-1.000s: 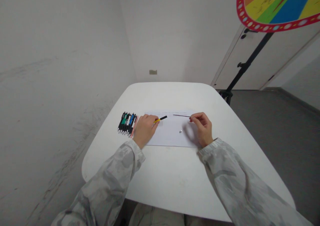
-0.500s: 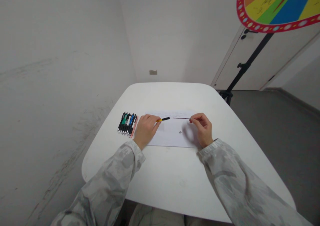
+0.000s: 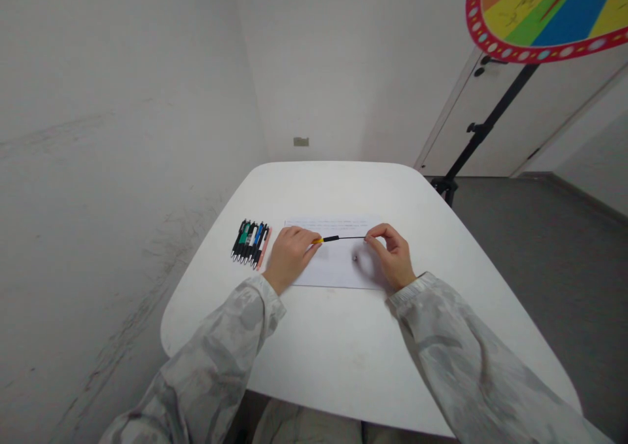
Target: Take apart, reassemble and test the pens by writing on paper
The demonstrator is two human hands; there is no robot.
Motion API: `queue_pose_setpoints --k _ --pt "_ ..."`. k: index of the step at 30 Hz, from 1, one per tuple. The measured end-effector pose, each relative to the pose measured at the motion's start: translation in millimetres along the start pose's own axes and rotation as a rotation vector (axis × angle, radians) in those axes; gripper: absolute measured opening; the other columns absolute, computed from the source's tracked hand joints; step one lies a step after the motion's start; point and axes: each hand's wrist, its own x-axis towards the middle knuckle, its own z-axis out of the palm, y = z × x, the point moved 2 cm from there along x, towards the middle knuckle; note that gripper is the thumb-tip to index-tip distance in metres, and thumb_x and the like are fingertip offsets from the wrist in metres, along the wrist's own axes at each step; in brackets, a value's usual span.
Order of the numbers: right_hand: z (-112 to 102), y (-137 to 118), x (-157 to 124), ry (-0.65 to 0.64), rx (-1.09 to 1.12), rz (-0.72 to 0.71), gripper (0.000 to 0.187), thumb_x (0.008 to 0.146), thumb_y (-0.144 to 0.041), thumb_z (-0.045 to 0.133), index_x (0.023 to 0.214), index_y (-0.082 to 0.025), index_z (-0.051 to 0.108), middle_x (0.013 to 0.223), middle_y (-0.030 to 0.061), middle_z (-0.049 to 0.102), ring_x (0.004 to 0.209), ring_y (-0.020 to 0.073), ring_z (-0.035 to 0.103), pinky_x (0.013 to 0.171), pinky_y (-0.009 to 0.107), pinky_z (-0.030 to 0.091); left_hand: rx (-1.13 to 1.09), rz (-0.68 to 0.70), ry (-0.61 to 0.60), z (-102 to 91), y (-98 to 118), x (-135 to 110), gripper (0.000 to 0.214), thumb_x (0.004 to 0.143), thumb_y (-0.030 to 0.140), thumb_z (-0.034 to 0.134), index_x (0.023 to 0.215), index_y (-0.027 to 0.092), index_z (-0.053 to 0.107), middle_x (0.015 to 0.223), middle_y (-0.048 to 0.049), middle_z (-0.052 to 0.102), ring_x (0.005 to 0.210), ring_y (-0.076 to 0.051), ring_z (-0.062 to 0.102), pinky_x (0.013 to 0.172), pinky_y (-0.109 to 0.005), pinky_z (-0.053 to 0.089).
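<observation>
My left hand (image 3: pixel 293 253) is closed on a yellow and black pen barrel (image 3: pixel 330 239), whose black end points right. Between the fingertips of my right hand (image 3: pixel 394 254) is pinched a thin dark pen refill (image 3: pixel 352 237). The refill's left end meets the open black end of the barrel; how far inside it sits I cannot tell. Both are held above a sheet of paper (image 3: pixel 318 274) with lines of writing along its top. On the paper below the refill lies a small silvery pen tip (image 3: pixel 355 258).
Several pens (image 3: pixel 250 242) lie side by side on the white table (image 3: pixel 338 339), left of my left hand. A wall (image 3: pixel 98 169) runs close along the left. A colourful wheel (image 3: pixel 549 12) on a black stand (image 3: pixel 483 130) is at the right.
The gap between refill and barrel has closed. My right hand has moved left with the refill, and my left hand has shifted slightly right with the barrel.
</observation>
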Motion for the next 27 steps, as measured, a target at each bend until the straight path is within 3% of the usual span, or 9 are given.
queue_pose_setpoints --k 10,27 --pt "7 -18 -2 -0.220 -0.093 -0.048 0.020 0.098 -0.042 0.072 0.085 -0.026 0.071 0.085 0.0033 0.072 0.083 0.0243 0.067 0.083 0.041 0.053 -0.021 0.099 -0.051 3.6 6 0 0.020 0.113 0.037 0.059 0.118 0.024 0.073 0.110 -0.0044 0.082 0.103 -0.022 0.070 0.095 -0.042 0.050" --pt "6 -24 -3 -0.183 -0.129 -0.166 0.019 0.101 -0.034 0.069 0.085 -0.025 0.067 0.083 0.0040 0.070 0.080 0.0236 0.065 0.077 0.040 0.052 -0.023 0.169 -0.005 5.7 9 -1 0.016 0.111 0.035 0.065 0.110 0.022 0.073 0.104 -0.0028 0.082 0.093 -0.020 0.073 0.090 -0.039 0.048"
